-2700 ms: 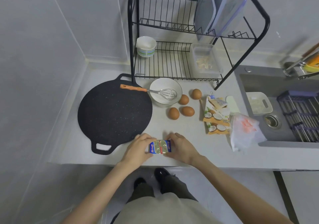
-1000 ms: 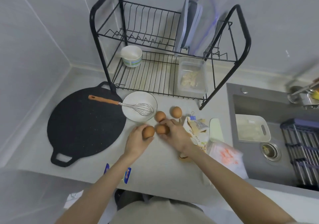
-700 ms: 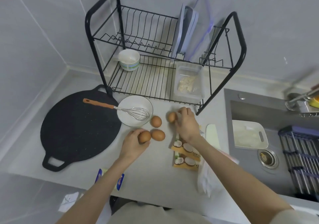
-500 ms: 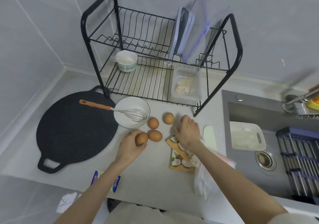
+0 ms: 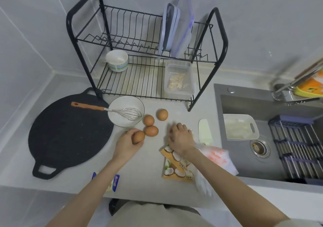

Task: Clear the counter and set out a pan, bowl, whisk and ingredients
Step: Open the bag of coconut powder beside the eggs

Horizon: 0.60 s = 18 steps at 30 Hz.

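A flat black pan (image 5: 70, 134) lies at the left of the counter. Right of it stands a white bowl (image 5: 126, 102) with an orange-handled whisk (image 5: 122, 112) resting across it. Three brown eggs (image 5: 149, 120) sit loose just right of the bowl. My left hand (image 5: 126, 142) holds another egg (image 5: 139, 136) on the counter, touching the nearest loose one. My right hand (image 5: 180, 137) grips the top end of a coconut-print packet (image 5: 176, 165) lying tilted on the counter. A blue butter packet (image 5: 114, 183) lies at the front edge, partly hidden by my left forearm.
A black two-tier dish rack (image 5: 216, 52) stands behind, holding a striped cup (image 5: 117, 62), a plastic container (image 5: 179, 80) and lids. A pale spatula (image 5: 205, 130) and a plastic bag (image 5: 218, 156) lie near the sink (image 5: 244, 104), which holds a white tray (image 5: 241, 128).
My right hand left the eggs and took the top of the coconut packet, which has swung to a tilt. My left hand stays with its egg beside the others.
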Motion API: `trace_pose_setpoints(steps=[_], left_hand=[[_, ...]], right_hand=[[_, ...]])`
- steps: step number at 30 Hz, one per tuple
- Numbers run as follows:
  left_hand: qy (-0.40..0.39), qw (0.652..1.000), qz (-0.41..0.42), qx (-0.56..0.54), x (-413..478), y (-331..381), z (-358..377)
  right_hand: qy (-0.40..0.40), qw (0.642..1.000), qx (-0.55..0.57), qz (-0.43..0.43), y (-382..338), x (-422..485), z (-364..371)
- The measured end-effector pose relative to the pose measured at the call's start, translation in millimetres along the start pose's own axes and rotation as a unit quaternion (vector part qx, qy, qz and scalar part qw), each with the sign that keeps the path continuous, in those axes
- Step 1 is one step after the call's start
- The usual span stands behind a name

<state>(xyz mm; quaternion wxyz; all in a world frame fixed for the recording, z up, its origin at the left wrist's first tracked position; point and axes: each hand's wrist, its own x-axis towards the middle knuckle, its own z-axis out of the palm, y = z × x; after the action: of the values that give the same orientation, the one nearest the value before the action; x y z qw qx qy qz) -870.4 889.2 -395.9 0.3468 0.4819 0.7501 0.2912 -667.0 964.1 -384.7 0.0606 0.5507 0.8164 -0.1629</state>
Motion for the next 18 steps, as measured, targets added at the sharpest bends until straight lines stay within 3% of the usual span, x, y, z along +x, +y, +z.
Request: trace_pose_setpoints(steps=[7,11,14,18], left_hand=[[-0.014,1.000,0.009,0.014,-1,-3,1],[-0.017,0.999,0.003,0.029,-2,-6,1],[-0.015,1.000,-0.005,0.025,-3,-10,-1],[-0.024,0.999,-0.008,0.031,-6,-11,-4]], right_hand=[[0.003,0.999,0.042,-0.010,-6,-3,-8],[0.019,0.986,0.123,-0.111,-22,18,-23],[0.001,0.982,0.092,-0.165,-36,27,-18],[0.021,0.983,0.063,-0.174,-42,32,-5]])
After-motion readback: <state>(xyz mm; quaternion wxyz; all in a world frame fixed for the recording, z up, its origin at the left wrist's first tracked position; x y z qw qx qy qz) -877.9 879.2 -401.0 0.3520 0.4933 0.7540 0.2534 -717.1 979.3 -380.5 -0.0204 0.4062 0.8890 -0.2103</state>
